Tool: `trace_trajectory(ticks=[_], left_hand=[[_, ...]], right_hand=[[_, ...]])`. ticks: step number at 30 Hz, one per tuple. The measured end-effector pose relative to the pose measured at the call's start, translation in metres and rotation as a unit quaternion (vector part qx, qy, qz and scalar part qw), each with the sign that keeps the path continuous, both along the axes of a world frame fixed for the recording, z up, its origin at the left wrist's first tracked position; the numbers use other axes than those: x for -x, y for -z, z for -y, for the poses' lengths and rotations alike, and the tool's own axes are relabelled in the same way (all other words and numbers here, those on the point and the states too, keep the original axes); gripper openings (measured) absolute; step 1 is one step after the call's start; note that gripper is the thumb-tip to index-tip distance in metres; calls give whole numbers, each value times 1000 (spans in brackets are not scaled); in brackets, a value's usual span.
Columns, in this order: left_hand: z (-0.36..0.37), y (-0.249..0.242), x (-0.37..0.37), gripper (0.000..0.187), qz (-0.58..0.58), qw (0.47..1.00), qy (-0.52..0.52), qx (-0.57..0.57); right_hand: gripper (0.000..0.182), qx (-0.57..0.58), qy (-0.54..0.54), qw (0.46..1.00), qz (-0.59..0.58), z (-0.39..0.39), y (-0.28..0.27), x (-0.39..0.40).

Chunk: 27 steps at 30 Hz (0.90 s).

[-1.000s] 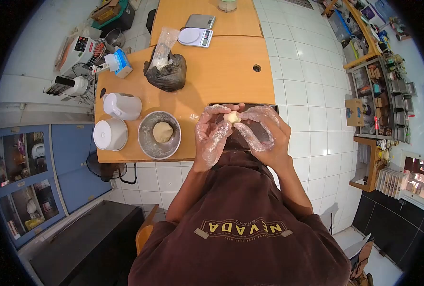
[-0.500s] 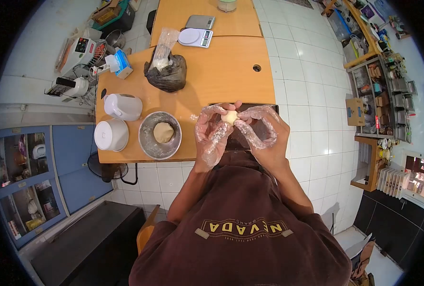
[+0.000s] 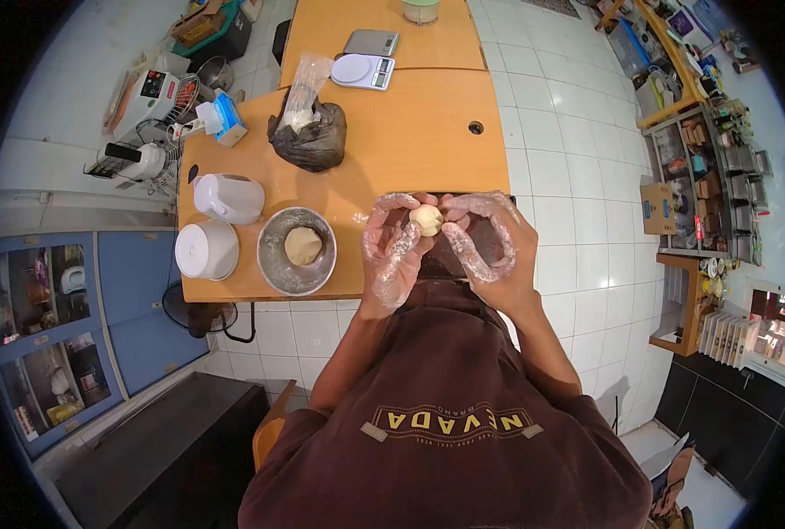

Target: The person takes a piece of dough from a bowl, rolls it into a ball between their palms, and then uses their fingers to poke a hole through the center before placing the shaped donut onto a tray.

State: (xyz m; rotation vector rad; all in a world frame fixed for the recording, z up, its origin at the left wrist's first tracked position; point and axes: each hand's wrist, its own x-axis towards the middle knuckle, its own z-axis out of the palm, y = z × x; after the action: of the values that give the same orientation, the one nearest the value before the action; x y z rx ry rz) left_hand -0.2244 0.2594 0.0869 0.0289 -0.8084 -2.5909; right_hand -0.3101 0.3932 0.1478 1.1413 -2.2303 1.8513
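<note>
A small pale dough ball (image 3: 427,220) is held up between the fingertips of both hands, over a dark tray (image 3: 445,257) at the table's front edge. My left hand (image 3: 392,251), white with flour, pinches the ball from the left side. On its right side my right hand (image 3: 491,242), also floury, has thumb and fingers curled in a ring with the tips at the ball. A larger dough lump (image 3: 302,246) lies in the metal bowl (image 3: 272,264) to the left of my hands.
On the wooden table (image 3: 410,132) stand a white lidded tub (image 3: 205,249), a white pitcher (image 3: 228,198), a black plastic bag (image 3: 313,145), a white scale (image 3: 362,71) and a grey scale (image 3: 371,42). A blue cabinet (image 3: 145,300) is at the left.
The dough ball has turned and shows creases on its surface. The fingers of my right hand have shifted slightly outward around it.
</note>
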Motion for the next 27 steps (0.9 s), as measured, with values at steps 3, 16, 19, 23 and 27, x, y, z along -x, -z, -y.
trace_trajectory(ticks=[3,16,19,23,27], left_hand=[[1,1,-2,26,13,1000,2,14],[4,-4,-3,27,18,996,1,91],[1,-3,-1,27,7,995,-9,101],[-1,-5,-1,26,0,997,1,76],[0,-5,-4,25,23,998,2,51]], right_hand=[[31,-6,-7,999,-41,-3,-2,3],[27,-37,-8,991,-131,-6,1,5],[30,-39,-10,993,-107,-5,4,3],[35,-39,-23,995,-94,-6,2,3],[36,-24,-35,997,-66,-5,-5,1]])
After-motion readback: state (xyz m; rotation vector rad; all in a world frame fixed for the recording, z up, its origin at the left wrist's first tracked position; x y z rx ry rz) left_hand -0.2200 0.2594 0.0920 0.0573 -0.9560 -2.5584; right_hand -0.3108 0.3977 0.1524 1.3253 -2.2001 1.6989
